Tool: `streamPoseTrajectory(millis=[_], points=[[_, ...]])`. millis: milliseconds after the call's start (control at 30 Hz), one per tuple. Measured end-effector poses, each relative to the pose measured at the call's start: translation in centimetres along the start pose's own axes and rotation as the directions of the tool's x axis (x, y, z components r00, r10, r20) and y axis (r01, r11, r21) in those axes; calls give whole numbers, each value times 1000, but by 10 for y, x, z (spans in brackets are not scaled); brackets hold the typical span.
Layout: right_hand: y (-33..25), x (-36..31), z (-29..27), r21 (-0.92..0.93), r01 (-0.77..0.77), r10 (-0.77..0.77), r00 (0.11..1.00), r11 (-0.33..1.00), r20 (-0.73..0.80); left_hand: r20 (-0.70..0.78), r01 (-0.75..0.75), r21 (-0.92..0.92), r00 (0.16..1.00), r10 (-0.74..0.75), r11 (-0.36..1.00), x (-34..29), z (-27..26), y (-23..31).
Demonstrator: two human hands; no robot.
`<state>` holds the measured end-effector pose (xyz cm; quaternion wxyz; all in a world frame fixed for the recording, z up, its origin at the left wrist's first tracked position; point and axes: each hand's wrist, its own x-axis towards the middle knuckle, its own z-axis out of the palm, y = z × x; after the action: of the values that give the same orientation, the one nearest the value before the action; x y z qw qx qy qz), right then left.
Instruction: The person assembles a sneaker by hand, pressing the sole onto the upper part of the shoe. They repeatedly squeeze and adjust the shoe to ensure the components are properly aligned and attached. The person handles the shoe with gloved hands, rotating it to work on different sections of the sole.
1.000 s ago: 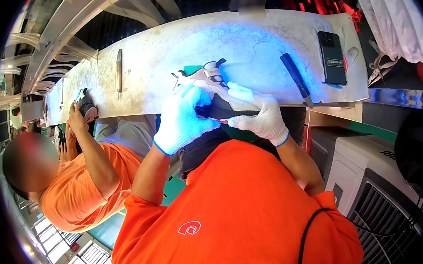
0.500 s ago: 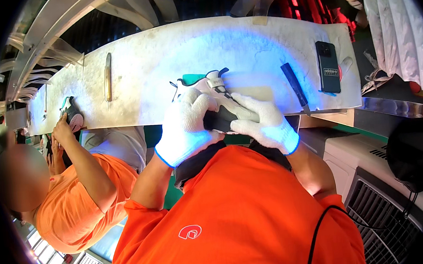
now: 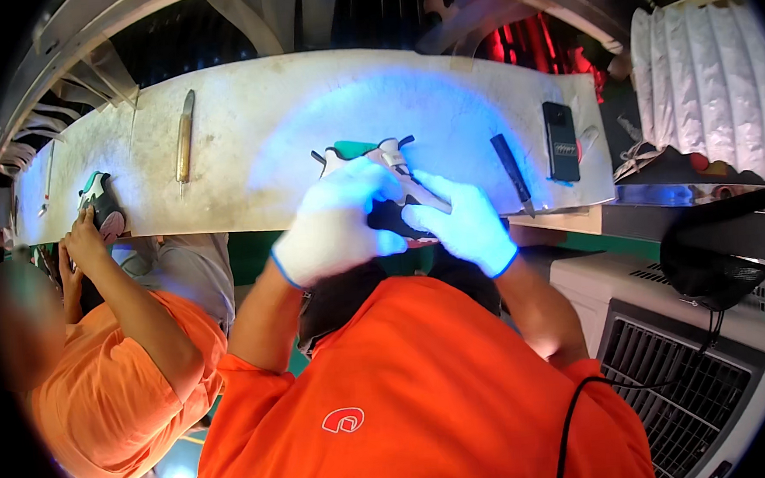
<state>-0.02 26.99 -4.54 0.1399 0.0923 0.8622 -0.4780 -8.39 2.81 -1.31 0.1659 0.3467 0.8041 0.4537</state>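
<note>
Both gloved hands on one sneaker (image 3: 376, 165) at the near edge of the long pale surface (image 3: 270, 114), under a blue-lit patch

Left hand (image 3: 336, 227), white glove with blue cuff: grip closed around the shoe's near side, fingers curled over it. Right hand (image 3: 460, 224), same glove: grip wrapped on the shoe from the right, index finger stretched along its top toward the tongue. Shoe is white with green and pink parts, dark sole facing the person, laces sticking out at the far end; can't tell whether it rests on the surface or is lifted just off it

Around it on the surface: slim dark tool (image 3: 512, 172) just right of the right hand, angled; black phone (image 3: 560, 140) further right, lying flat. Brown-handled knife-like tool (image 3: 184, 139) well to the left

Far left: a co-worker in an orange shirt (image 3: 86, 406), bare hand (image 3: 85, 244) on a second sneaker (image 3: 100, 202) of the same colours at the surface edge. White pleated duct (image 3: 706, 79) at upper right, grey vented unit (image 3: 671, 370) at lower right
</note>
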Motion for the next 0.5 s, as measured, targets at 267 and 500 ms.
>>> streamPoseTrajectory(millis=[267, 500], points=[[36, -20, 50, -146, 372, -376, 678, 917, -631, -347, 81, -248, 923, -166, 965, -47, -7, -109], [60, 62, -10, 691, 205, 24, 952, 693, -306, -69, -200, 266, 972, 225, 943, 9, -30, -34]])
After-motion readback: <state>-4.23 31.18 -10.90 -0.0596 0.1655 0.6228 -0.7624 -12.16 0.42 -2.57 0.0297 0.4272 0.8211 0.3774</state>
